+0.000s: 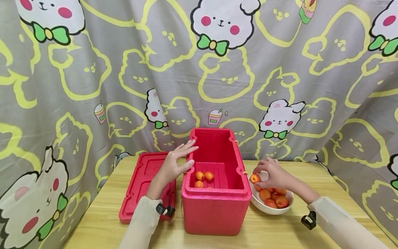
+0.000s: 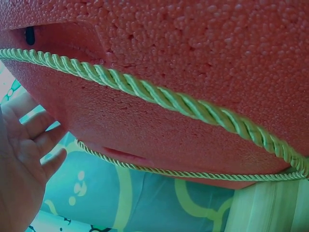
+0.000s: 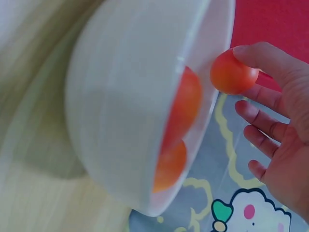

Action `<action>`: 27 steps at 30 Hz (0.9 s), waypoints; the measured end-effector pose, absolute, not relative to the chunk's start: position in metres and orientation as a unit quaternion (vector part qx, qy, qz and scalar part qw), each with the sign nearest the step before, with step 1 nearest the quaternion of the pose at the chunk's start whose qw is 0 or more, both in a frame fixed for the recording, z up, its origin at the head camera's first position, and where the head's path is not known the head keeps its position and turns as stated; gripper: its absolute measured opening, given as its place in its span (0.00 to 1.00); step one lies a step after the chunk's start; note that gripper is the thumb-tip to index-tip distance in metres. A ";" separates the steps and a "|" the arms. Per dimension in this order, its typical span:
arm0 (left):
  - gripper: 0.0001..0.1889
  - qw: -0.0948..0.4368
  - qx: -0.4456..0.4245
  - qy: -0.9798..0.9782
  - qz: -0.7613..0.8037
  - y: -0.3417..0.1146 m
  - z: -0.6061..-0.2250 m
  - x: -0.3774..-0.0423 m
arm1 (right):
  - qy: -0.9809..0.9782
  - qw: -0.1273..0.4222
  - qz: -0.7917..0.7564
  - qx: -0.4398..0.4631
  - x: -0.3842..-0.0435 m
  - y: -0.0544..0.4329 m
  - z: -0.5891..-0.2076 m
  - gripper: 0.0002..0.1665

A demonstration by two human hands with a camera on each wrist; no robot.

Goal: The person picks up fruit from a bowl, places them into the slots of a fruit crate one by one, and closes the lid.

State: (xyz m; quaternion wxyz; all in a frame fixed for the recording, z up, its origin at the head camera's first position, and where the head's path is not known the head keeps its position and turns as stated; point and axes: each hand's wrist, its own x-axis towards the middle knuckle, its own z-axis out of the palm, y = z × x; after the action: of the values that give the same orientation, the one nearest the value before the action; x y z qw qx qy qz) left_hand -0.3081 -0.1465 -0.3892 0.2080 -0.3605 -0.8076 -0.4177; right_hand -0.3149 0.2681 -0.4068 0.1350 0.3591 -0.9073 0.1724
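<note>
A red foam box [image 1: 214, 216] stands uncovered, with several small orange-red fruits [image 1: 209, 176] on its floor at the near left. My left hand [image 1: 176, 162] lies at the box's left rim, fingers extended; in the left wrist view the hand [image 2: 24, 164] shows beside the outer wall. Between thumb and forefinger, my right hand [image 1: 275, 174] pinches one round orange-red fruit [image 3: 234, 72] at the rim of a white bowl [image 3: 116, 96]. More such fruits [image 1: 270, 203] fill that bowl, right of the box. The fruit's exact kind is unclear.
The red lid [image 1: 141, 183] lies flat on the wooden table [image 1: 102, 207], left of the box and partly under my left forearm. Twisted gold cords [image 2: 169, 101] run along the box's side. A patterned grey curtain [image 1: 186, 79] hangs behind the table.
</note>
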 end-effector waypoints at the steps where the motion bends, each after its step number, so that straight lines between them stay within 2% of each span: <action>1: 0.29 0.207 -0.360 -0.808 -0.418 -0.147 -0.389 -0.308 | -0.906 0.143 0.178 0.357 -0.316 0.268 -0.405 0.16; 14: 0.29 0.208 -0.362 -0.805 -0.422 -0.147 -0.390 -0.307 | -0.888 0.229 0.202 0.342 -0.328 0.266 -0.377 0.16; 27: 0.29 0.210 -0.364 -0.805 -0.420 -0.146 -0.390 -0.308 | -0.871 0.274 0.266 0.310 -0.336 0.266 -0.338 0.19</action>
State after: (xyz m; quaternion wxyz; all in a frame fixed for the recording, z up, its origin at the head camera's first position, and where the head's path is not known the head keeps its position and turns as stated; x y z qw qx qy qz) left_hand -0.3077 -0.1461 -0.3895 0.2101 -0.3638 -0.8045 -0.4199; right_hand -0.3356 0.2656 -0.3380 0.2741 0.3100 -0.8706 0.2660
